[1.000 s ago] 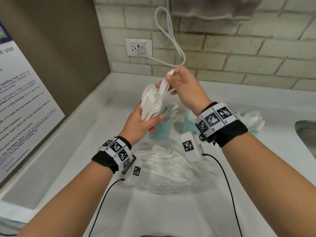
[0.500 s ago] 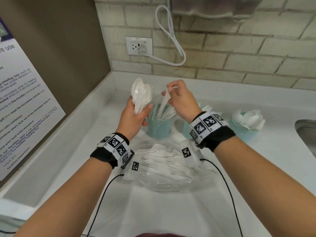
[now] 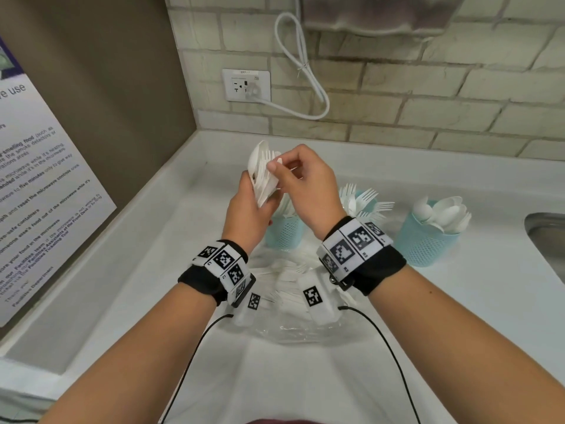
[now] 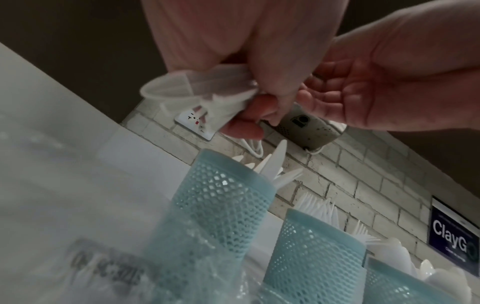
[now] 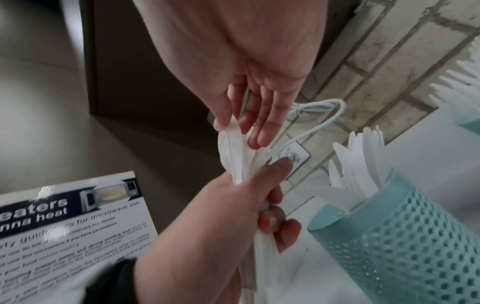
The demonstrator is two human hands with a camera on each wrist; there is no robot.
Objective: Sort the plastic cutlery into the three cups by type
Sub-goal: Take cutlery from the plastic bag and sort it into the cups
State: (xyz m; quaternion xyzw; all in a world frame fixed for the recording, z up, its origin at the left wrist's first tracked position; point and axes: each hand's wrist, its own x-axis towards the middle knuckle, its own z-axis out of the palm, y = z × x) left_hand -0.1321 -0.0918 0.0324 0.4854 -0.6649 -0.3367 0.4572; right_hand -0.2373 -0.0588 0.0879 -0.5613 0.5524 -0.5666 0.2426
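Observation:
My left hand [image 3: 260, 197] grips a bundle of white plastic cutlery [image 3: 262, 174], spoons and forks mixed, upright above the counter. My right hand [image 3: 279, 169] pinches the top of one piece in that bundle with thumb and fingers [image 5: 259, 131]; which type it is I cannot tell. Three teal mesh cups stand behind: the knife cup [image 3: 284, 232] just under my hands, the fork cup [image 3: 362, 203] partly behind my right wrist, the spoon cup [image 3: 429, 237] at the right. More loose cutlery [image 3: 290, 278] lies in a clear bag under my wrists.
A steel sink [image 3: 547, 240] cuts into the counter at the far right. A wall outlet [image 3: 246, 85] with a looped white cord is on the brick backsplash. A printed notice [image 3: 36, 179] leans on the left wall. Black cables run from my wrists.
My right hand drew a knife from the bundle, lowered it into the left cup, and has come back to pinch another piece. My left hand kept its grip on the bundle.

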